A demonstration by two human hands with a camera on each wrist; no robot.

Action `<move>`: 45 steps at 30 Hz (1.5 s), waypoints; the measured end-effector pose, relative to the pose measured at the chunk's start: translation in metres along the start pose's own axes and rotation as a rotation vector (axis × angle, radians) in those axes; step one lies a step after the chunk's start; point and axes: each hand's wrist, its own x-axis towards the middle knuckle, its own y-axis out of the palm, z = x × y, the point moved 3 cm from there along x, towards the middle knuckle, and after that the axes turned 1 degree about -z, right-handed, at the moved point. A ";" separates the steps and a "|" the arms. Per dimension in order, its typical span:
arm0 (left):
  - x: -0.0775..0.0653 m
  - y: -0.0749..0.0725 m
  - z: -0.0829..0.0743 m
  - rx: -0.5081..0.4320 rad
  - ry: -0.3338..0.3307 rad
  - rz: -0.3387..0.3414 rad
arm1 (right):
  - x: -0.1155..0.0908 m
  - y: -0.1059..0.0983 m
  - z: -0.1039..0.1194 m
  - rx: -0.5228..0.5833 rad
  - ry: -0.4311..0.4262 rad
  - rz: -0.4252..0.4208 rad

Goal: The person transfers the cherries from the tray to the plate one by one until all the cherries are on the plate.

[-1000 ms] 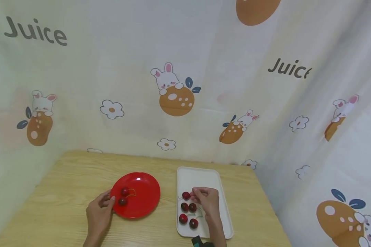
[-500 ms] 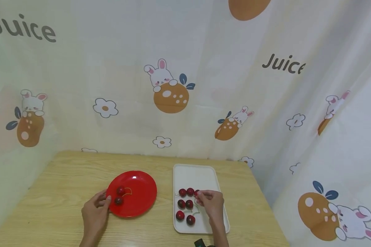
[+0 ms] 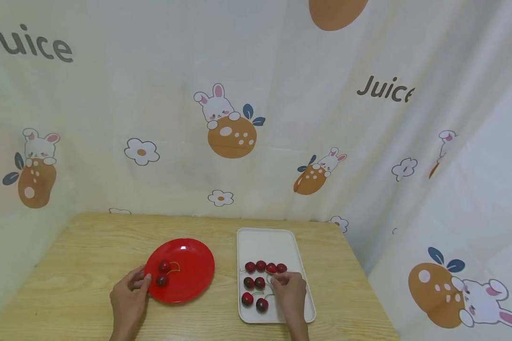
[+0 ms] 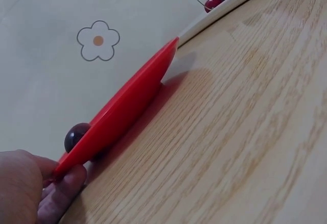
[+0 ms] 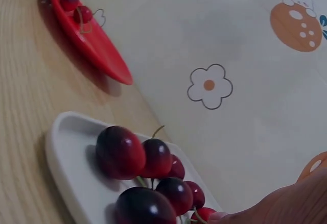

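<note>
We see eight cherries on the white tray, close by our right hand. That hand is over the right part of the tray, with its thumb and finger close together just by the top row of cherries. The thumb looks to be touching a red one, but we can't be sure if it is pinching a cherry or a stem. Our left hand is well to the left of the tray. It grips the edge of a red plate, thumb on top and fingers under. The plate is left of the tray too, and two more cherries sit on it, near our left thumb, on the side away from the tray.

The cherries are round and shiny, some bright red and some nearly black. The tray ones make a row of four, then two, then two, and we see thin, bendy stems
</note>
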 end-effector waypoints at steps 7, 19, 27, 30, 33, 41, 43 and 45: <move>0.002 -0.001 -0.003 -0.008 0.006 0.001 | -0.005 0.006 -0.001 -0.066 0.010 0.000; -0.001 -0.003 -0.007 0.037 -0.024 0.018 | -0.014 0.006 -0.004 -0.054 0.012 -0.034; 0.000 -0.002 -0.004 0.049 -0.023 0.009 | -0.012 0.008 -0.006 -0.055 0.022 -0.027; 0.000 -0.003 -0.004 0.048 -0.019 0.001 | -0.012 0.008 -0.006 -0.060 0.018 -0.027; 0.001 -0.003 -0.005 0.036 -0.014 0.004 | -0.011 0.008 -0.005 -0.067 0.012 -0.027; 0.003 -0.003 -0.003 0.038 0.003 0.001 | -0.009 0.003 -0.008 -0.035 0.004 -0.012; 0.003 -0.003 -0.002 0.037 0.000 0.004 | -0.011 -0.003 -0.003 -0.026 0.034 0.011; 0.002 -0.003 -0.001 0.030 0.003 0.010 | -0.011 -0.006 -0.002 -0.003 0.071 0.044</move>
